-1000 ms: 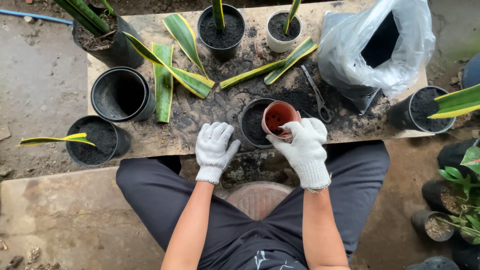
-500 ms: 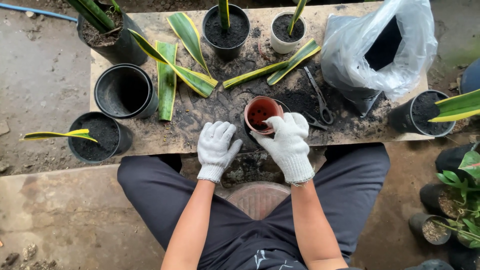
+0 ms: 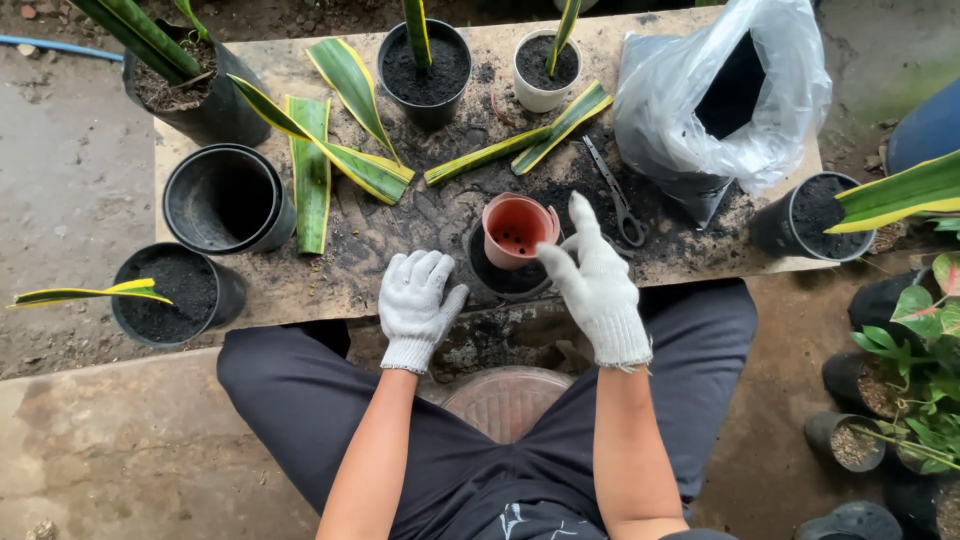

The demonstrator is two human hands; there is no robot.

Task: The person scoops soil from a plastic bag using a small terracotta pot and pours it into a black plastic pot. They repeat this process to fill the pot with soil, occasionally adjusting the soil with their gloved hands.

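Seated person's gloved right hand (image 3: 598, 285), fingers spread open, sits just beside a small terracotta pot (image 3: 517, 230) at 12 o'clock, propped on a black soil pot (image 3: 497, 277). Left hand (image 3: 418, 303) rests flat, empty, steadying on the board (image 3: 330, 285).

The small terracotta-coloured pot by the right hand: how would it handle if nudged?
The small pot looks empty and thin-walled, so probably light. It sits tilted on the rim of a black pot, so a nudge from the right hand could likely tip it.
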